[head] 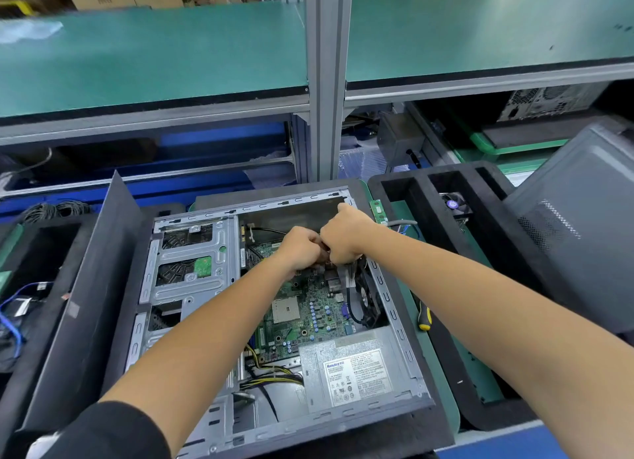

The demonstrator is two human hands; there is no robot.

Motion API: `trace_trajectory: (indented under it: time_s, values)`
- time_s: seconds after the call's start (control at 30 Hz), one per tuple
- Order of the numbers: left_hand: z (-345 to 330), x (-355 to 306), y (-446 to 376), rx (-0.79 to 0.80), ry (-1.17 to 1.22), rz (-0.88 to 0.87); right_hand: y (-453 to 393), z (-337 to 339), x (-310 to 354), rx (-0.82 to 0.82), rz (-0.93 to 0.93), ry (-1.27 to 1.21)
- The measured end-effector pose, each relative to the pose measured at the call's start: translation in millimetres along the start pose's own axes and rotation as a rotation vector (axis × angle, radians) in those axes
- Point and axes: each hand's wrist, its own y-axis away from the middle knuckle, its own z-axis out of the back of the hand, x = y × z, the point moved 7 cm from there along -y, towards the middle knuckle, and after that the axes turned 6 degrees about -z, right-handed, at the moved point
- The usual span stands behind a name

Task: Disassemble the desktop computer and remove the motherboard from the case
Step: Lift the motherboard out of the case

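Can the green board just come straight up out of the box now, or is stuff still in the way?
Not yet, probably. The power supply sits at the motherboard's near edge with its yellow-and-black cables running to it, and the fan stands at its right edge. Both hands are bunched over its far end, hiding what they grip.

case lies flat on its side, side panel off, interior facing up; green motherboard seated on the case floor, bare CPU socket showing; its far part hidden under hands, probably cables still attached there
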Motion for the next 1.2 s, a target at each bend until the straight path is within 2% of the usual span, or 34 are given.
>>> trace_trajectory:
  time_s: [0.07, 0.13, 0.2, 0.3, 0.37, 0.47, 0.57, 0.87, 1.2]
  values:
    - [0, 0, -2, 0.024, -0.258, -0.097, 1, 0, 0, -0.008, 0.007, 0.018]
    - [-13, 2, 0, 0.164, -0.479, -0.167, 1, 0, 1, -0.024, 0.016, 0.022]
    - [-26, 6, 3, 0.268, -0.52, -0.207, 1, 0, 1, -0.019, 0.019, 0.032]
    - [-32, 15, 4, 0.323, -0.471, -0.199, 1, -3, 1, -0.006, 0.013, 0.034]
    - [-35, 22, 6, 0.357, -0.605, -0.187, 0, -4, 1, -0.007, 0.01, 0.029]
    - [-45, 21, 9, 0.354, -0.942, -0.286, -1, -5, 0, -0.013, 0.008, 0.021]
    - [-46, 11, 8, 0.265, -1.06, -0.355, -1, -4, -1, -0.041, 0.008, 0.007]
    - [-39, 1, 11, 0.205, -1.002, -0.373, -1, -5, 0, -0.044, 0.034, 0.002]
    - [-37, -1, 22, 0.039, -0.844, -0.321, -2, -6, 1, -0.036, 0.058, 0.034]
